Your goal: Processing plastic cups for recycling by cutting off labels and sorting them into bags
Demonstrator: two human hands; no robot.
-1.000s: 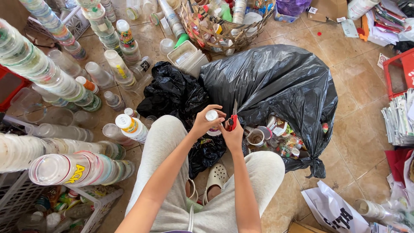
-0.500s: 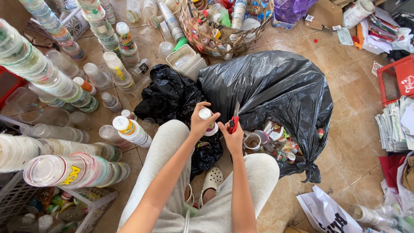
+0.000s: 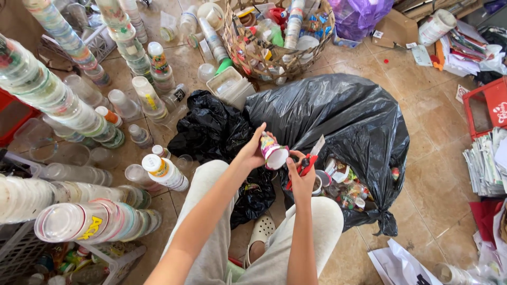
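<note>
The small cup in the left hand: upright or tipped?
Tipped. The left hand holds the small cup on its side, white open mouth turned toward the right hand, which grips red scissors.

The small plastic cup (image 3: pixel 274 152) I hold in my left hand (image 3: pixel 253 153) is white inside with a colourful printed wrap of pink, green and yellow; it is tipped on its side, its open white mouth turned down and to the right, above my lap and in front of the black bag. The red-handled scissors (image 3: pixel 306 164) sit in my right hand (image 3: pixel 302 182), just beside the cup's rim, their pale blades pointing up.
</note>
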